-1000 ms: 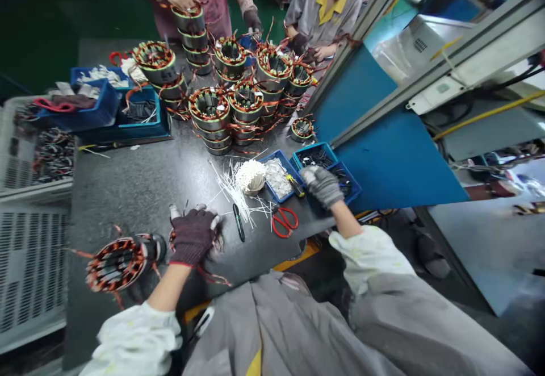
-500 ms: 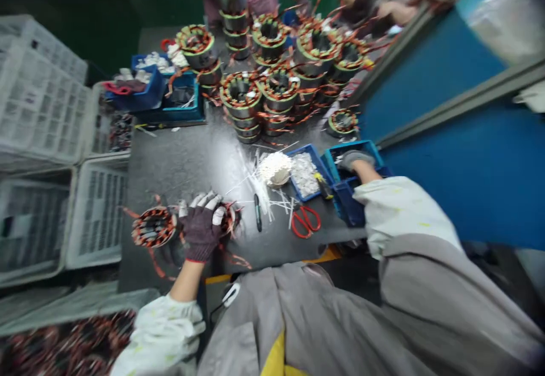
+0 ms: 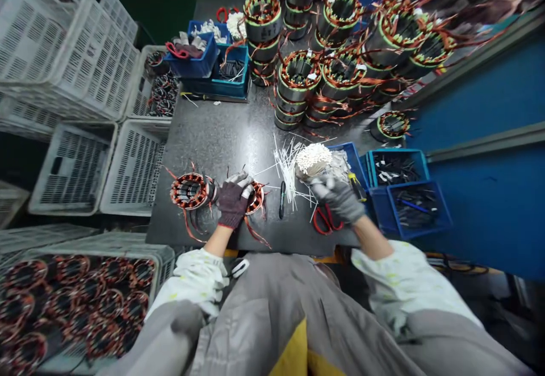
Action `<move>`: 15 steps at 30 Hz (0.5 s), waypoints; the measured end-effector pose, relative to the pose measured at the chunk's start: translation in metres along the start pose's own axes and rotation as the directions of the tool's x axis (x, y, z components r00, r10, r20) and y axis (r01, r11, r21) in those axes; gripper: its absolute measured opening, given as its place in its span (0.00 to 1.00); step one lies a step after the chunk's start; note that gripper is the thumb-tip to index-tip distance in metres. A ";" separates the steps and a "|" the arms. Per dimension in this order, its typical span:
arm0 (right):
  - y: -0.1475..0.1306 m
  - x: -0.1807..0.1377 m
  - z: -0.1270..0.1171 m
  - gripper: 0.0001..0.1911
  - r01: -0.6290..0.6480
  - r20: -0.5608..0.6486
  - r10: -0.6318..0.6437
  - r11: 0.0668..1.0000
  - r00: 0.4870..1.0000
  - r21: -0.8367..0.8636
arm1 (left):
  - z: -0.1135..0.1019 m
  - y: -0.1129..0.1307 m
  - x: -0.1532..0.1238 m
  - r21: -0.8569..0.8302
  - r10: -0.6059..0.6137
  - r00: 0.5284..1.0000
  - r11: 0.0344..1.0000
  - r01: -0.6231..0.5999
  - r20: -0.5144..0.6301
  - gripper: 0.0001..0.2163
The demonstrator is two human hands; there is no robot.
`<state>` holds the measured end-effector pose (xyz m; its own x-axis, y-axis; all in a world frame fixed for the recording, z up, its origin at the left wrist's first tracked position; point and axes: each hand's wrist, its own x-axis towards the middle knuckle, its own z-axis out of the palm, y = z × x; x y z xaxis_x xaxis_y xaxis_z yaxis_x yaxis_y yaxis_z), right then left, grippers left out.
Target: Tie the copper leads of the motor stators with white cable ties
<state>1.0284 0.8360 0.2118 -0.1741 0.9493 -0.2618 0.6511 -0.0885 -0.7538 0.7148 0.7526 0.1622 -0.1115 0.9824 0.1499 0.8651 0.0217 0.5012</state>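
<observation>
Copper-wound stator (image 3: 254,197) lies on its side on the dark surface (image 3: 221,137) near the front edge, and the left hand (image 3: 232,201) (in a dark glove) presses down on it with fingers spread, steadying it. A second stator (image 3: 188,190) rests just beside it. The right hand (image 3: 338,197), grey-gloved, hovers above the red scissors (image 3: 326,220), near the bundle of white sleeves (image 3: 313,159); whether it pinches anything I cannot tell. This looks like the fetching step; next, a careful bringing of the right hand across to the stator's wire leads.
</observation>
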 end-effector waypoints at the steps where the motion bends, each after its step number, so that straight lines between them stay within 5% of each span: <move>1: -0.010 -0.001 0.028 0.16 0.013 0.067 -0.018 0.997 0.998 0.074 | 0.000 -0.002 0.001 -0.012 -0.012 1.000 1.000 0.012 0.008 0.14; 5: -0.029 0.012 0.095 0.16 0.017 0.098 -0.037 0.980 0.995 0.198 | 0.000 -0.008 0.002 -0.022 -0.031 0.999 0.999 0.031 0.018 0.11; 10: -0.028 0.025 0.104 0.16 0.058 0.145 -0.105 0.954 0.984 0.293 | 0.006 -0.012 0.002 -0.041 -0.007 1.000 0.999 0.007 0.000 0.10; 15: -0.034 0.028 0.116 0.14 0.154 0.165 -0.190 0.966 0.968 0.206 | 0.010 -0.015 0.003 -0.030 -0.041 0.999 0.999 0.042 0.035 0.10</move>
<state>0.9156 0.8306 0.1606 -0.4139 0.8858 -0.2099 0.4504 -0.0011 -0.8928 0.7058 0.7573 0.1466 -0.1296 0.9866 0.0990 0.8445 0.0575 0.5324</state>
